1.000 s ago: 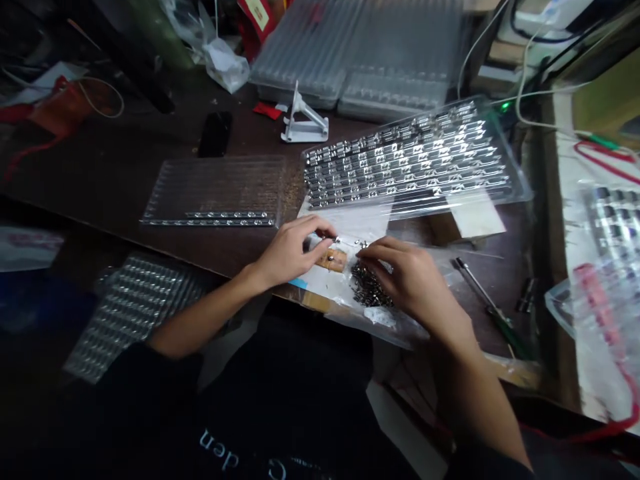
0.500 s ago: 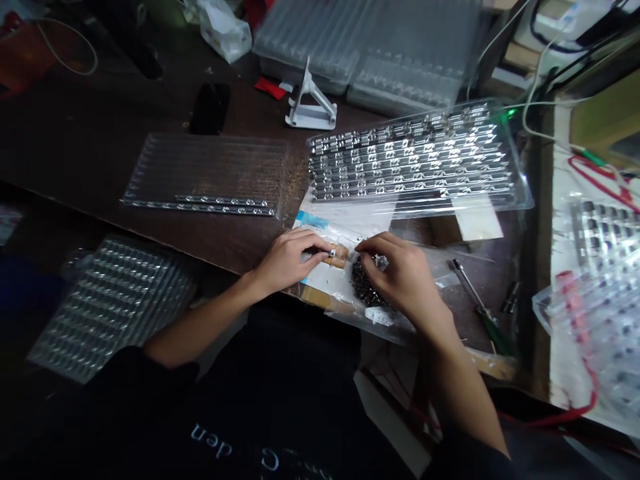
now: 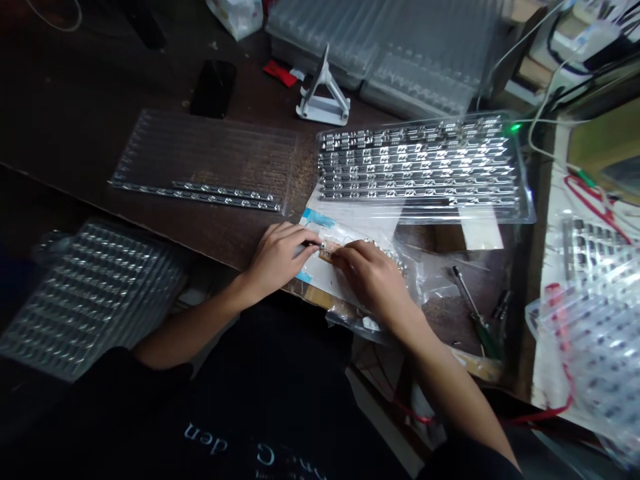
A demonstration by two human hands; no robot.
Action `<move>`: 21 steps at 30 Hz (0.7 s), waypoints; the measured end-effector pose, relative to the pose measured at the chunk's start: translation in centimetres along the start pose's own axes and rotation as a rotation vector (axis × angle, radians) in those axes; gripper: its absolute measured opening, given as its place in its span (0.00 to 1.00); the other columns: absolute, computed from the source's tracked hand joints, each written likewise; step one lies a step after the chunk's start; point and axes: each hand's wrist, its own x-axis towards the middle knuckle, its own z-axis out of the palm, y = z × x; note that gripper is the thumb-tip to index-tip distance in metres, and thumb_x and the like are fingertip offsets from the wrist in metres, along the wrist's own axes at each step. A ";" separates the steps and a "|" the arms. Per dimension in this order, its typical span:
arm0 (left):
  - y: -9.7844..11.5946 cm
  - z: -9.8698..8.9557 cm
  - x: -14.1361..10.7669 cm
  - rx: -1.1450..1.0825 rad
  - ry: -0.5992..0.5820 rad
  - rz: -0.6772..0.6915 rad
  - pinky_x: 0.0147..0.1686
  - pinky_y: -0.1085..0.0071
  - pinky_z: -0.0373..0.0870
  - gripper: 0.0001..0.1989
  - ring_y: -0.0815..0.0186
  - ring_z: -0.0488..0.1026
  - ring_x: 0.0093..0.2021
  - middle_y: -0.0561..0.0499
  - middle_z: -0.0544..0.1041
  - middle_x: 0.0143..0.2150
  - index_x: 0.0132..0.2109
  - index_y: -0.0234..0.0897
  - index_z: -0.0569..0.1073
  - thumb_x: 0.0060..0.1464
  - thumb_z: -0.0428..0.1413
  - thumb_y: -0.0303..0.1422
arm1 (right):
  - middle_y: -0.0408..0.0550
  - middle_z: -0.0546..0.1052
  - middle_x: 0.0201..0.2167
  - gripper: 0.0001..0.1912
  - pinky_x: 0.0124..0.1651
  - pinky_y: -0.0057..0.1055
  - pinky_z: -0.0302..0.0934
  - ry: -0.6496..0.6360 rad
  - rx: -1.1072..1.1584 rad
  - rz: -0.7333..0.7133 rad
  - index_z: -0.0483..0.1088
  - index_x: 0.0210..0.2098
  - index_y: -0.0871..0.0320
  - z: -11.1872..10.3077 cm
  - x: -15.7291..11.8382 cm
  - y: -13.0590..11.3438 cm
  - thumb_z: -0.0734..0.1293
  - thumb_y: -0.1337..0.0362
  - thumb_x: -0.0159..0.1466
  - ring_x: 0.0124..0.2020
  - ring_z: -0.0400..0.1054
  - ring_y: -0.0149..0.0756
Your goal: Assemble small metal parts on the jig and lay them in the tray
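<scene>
My left hand point(image 3: 281, 259) pinches a small metal connector point(image 3: 322, 247) between thumb and forefinger. It is held at the edge of a small brown block point(image 3: 328, 253), which lies on a white sheet point(image 3: 320, 272). My right hand point(image 3: 373, 279) is closed, its fingertips over the right part of that block, close to the connector. What those fingertips hold, if anything, is hidden. Under and behind my right hand, small metal parts point(image 3: 400, 261) show on a clear plastic bag point(image 3: 417, 283).
Behind my hands, a clear tray point(image 3: 425, 167) carries rows of metal connectors. Left of it, another tray point(image 3: 210, 150) has connectors along its near edge. A white stand point(image 3: 324, 107) and a phone point(image 3: 214, 88) are farther back. A green-handled screwdriver point(image 3: 473, 303) lies at right.
My right hand has moved left, from beside the pile of dark small parts to the brown block, meeting my left hand. My left hand keeps its pinch. The view has shifted slightly.
</scene>
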 end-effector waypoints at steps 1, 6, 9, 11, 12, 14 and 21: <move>0.0 -0.1 -0.1 0.024 -0.025 0.000 0.46 0.63 0.65 0.03 0.60 0.75 0.44 0.52 0.82 0.43 0.42 0.41 0.77 0.61 0.58 0.31 | 0.54 0.78 0.43 0.14 0.43 0.35 0.64 -0.020 -0.058 -0.013 0.74 0.46 0.58 0.1 0.1 -0.2 0.57 0.68 0.71 0.41 0.70 0.42; -0.1 -0.1 -0.3 0.022 -0.045 -0.022 0.46 0.63 0.64 0.04 0.59 0.74 0.45 0.53 0.81 0.44 0.43 0.42 0.76 0.60 0.59 0.32 | 0.52 0.78 0.44 0.16 0.44 0.33 0.63 -0.056 -0.070 -0.039 0.73 0.51 0.56 -0.2 0.0 0.0 0.57 0.69 0.72 0.42 0.70 0.40; 0.2 0.0 0.0 -0.022 -0.003 -0.052 0.45 0.64 0.64 0.04 0.60 0.75 0.44 0.53 0.81 0.43 0.43 0.41 0.76 0.60 0.60 0.31 | 0.52 0.78 0.44 0.15 0.43 0.34 0.63 0.073 -0.075 0.100 0.72 0.53 0.56 -0.9 -0.1 1.1 0.59 0.65 0.72 0.42 0.71 0.41; 0.6 0.2 0.1 -0.057 0.036 -0.039 0.45 0.65 0.64 0.04 0.62 0.75 0.44 0.53 0.81 0.42 0.42 0.40 0.76 0.59 0.60 0.29 | 0.54 0.78 0.42 0.15 0.41 0.37 0.61 0.155 -0.181 0.247 0.74 0.51 0.58 -1.4 -0.1 1.7 0.60 0.63 0.71 0.41 0.71 0.44; 0.9 0.3 0.2 -0.075 0.051 -0.023 0.45 0.65 0.64 0.04 0.62 0.75 0.43 0.53 0.81 0.42 0.41 0.40 0.75 0.58 0.61 0.29 | 0.54 0.78 0.41 0.14 0.40 0.37 0.60 0.162 -0.233 0.299 0.75 0.50 0.58 -1.5 -0.1 1.9 0.61 0.62 0.70 0.40 0.70 0.45; 1.5 0.7 0.4 -0.105 0.062 0.017 0.46 0.66 0.64 0.03 0.63 0.75 0.43 0.53 0.81 0.41 0.40 0.39 0.75 0.58 0.61 0.28 | 0.54 0.79 0.39 0.12 0.38 0.37 0.57 0.120 -0.289 0.340 0.77 0.45 0.58 -1.5 0.1 2.0 0.63 0.60 0.69 0.38 0.69 0.45; 2.7 2.8 1.0 -0.143 0.017 0.126 0.45 0.65 0.63 0.04 0.63 0.75 0.41 0.54 0.80 0.38 0.38 0.39 0.75 0.57 0.63 0.30 | 0.54 0.78 0.38 0.12 0.39 0.36 0.54 0.023 -0.331 0.328 0.76 0.39 0.60 -1.1 0.6 1.8 0.62 0.63 0.69 0.39 0.68 0.43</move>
